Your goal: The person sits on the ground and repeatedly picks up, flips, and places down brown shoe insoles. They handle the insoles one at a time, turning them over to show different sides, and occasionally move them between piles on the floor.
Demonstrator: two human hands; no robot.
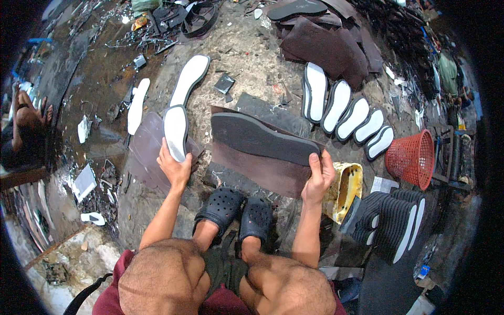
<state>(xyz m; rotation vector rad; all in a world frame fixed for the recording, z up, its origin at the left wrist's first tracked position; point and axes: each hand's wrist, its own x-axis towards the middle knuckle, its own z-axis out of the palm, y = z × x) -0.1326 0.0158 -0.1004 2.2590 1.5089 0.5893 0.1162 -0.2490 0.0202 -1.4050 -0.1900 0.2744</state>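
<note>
White sole [176, 127] is gripped by left fingers [165, 151]; black sole [257, 137] is pinched by right fingers [327, 161], apparently together with brown sheet [252, 169].

Place: a footwear workshop — its work is spreading across a grimy floor [252, 47]
Soles: white-topped soles [353, 118] are lying in a row; sole stacks [389, 226] are waiting beyond
Work: a dark sole [262, 137] is lying over a brown sheet [252, 169]
Material: dark brown sheets [321, 50] are forming a heap
Scraps: offcuts [224, 83] are littering the ground
</note>
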